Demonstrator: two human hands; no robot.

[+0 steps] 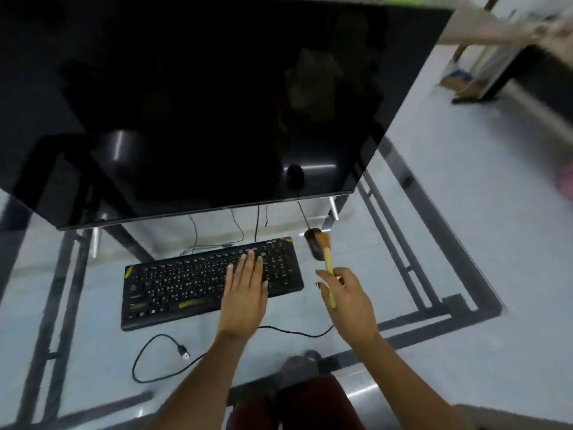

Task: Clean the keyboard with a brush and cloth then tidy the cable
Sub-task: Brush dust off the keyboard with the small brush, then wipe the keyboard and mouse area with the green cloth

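A black keyboard (pixel 186 283) with yellowish smudges lies on a glass table (pixel 465 212). My left hand (pixel 245 290) rests flat on its right half, fingers straight. To the right of the keyboard, my right hand (pixel 347 302) grips the wooden handle of a brush (pixel 328 265). The brush's bristles point away from me, over a black mouse (pixel 314 248). The keyboard's black cable (pixel 148 346) loops on the table in front of the keyboard and ends in a loose USB plug (pixel 184 351). No cloth is in view.
A large dark monitor (pixel 201 103) fills the upper view, with several thin cables hanging below its edge. My knees (pixel 297 398) show beneath the glass. Another person's arm (pixel 496 32) reaches in at the top right.
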